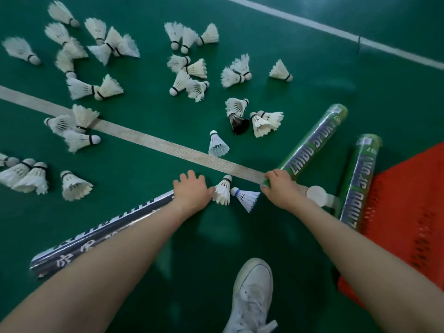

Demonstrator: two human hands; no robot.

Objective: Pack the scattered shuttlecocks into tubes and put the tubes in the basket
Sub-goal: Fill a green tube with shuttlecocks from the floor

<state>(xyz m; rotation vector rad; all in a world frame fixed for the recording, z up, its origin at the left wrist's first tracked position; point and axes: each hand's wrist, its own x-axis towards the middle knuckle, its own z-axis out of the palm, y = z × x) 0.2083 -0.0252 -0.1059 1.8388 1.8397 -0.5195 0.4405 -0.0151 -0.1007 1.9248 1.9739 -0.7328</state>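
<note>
Shuttlecocks (pixel 187 75) behind tubes (pixel 314 143); basket (pixel 408 200) right.

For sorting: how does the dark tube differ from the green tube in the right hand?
The dark tube is black with white writing; the green tube has a blue band. The left hand covers the dark tube's end; the right hand grips the green tube's. Both are long.

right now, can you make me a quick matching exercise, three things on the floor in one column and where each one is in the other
1 black tube
2 dark shuttlecock
3 white cap

a beside the right hand, which grips a green tube
b gripped at one end by the left hand
c beyond the white line, among white shuttlecocks

Pairs: 1-b, 2-c, 3-a
</note>
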